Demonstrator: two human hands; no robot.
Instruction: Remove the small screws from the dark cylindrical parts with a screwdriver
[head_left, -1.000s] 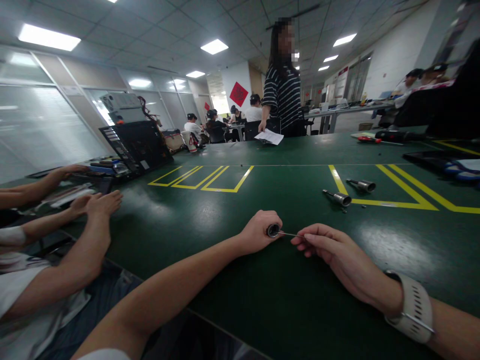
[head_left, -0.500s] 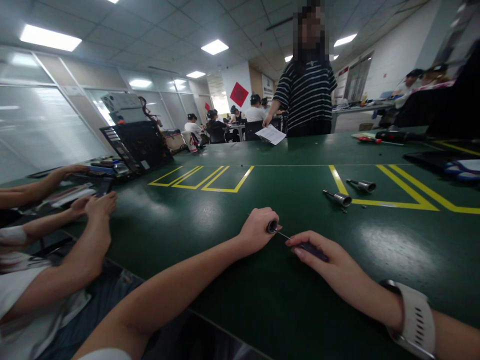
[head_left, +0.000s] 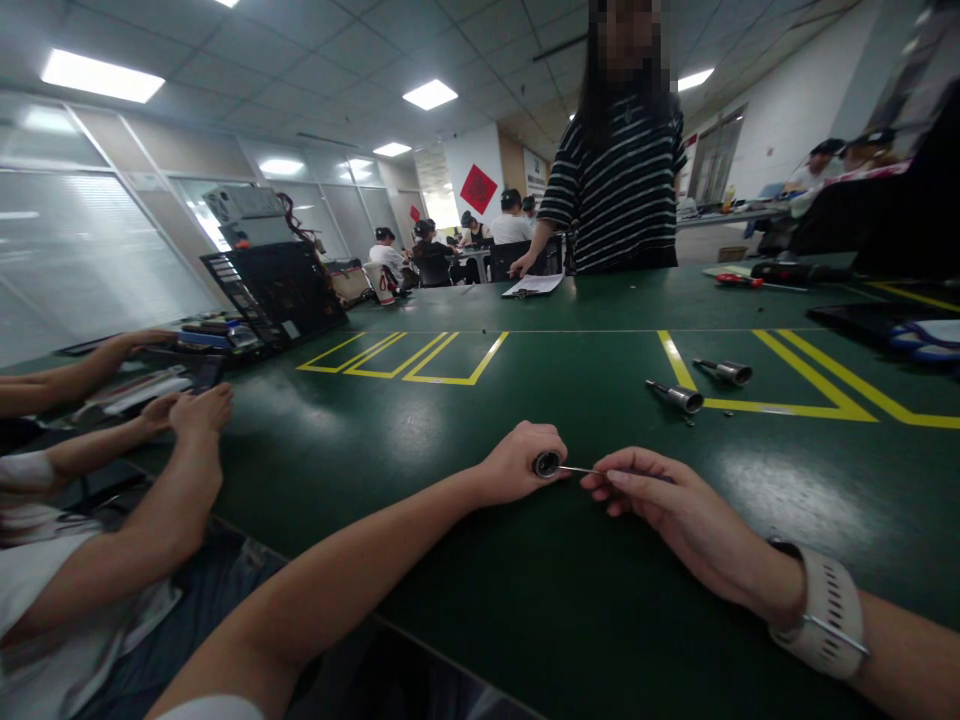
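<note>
My left hand (head_left: 517, 465) is closed around a metal cylinder (head_left: 546, 463), its hollow round end turned toward me. In my right hand (head_left: 649, 485), between thumb and fingers, is a thin screwdriver (head_left: 581, 470); the fingers mostly cover its handle. The shaft points left and its tip meets the cylinder's rim area; whether it is inside the opening I cannot tell. Two similar metal cylinders with dark narrow stems, one nearer (head_left: 682, 399) and one farther (head_left: 731, 372), lie on the green table (head_left: 465, 560) to the right, beside tiny loose pieces (head_left: 689, 422).
Yellow tape outlines (head_left: 442, 380) mark the table. A co-worker at left holds a phone (head_left: 208, 374). Across the table, a person in a striped shirt (head_left: 622, 190) stands by a clipboard (head_left: 534, 286). A black computer case (head_left: 274, 290) and a red-handled screwdriver (head_left: 739, 281) lie farther off.
My right hand has turned and shifted slightly right, bringing the screwdriver nearly level. The cylinder's opening faces me more. Across the table, the person's papers have come down flat onto the surface.
</note>
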